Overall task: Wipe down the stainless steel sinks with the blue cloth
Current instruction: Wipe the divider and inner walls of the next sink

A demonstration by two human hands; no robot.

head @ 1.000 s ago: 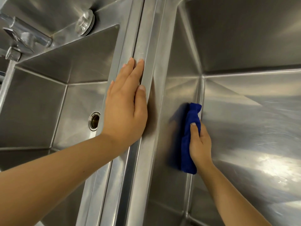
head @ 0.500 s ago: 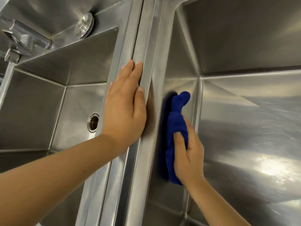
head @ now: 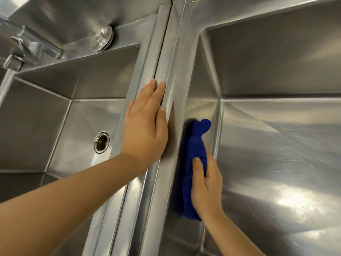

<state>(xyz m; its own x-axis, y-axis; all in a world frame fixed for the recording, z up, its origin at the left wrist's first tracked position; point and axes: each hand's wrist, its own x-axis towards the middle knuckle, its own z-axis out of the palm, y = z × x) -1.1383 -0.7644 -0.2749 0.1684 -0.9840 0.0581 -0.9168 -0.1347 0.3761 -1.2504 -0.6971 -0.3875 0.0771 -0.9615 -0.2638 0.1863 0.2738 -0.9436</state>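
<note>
Two stainless steel sinks sit side by side, the left sink (head: 46,117) and the right sink (head: 276,145), parted by a raised steel divider (head: 171,61). My left hand (head: 145,126) rests flat on the divider with its fingers straight. My right hand (head: 206,185) is down inside the right sink and grips a bunched blue cloth (head: 195,150), pressing it against the sink's left inner wall. The cloth's lower part is partly hidden behind my hand.
A round drain (head: 101,142) lies in the floor of the left sink. A chrome faucet (head: 31,47) juts over it from the upper left, with water running from its spout (head: 6,84). A round steel fitting (head: 103,40) sits on the back ledge.
My right hand slid the blue cloth left, from the corner seam onto the right sink's left wall, and slightly up. My left hand stayed flat on the divider.
</note>
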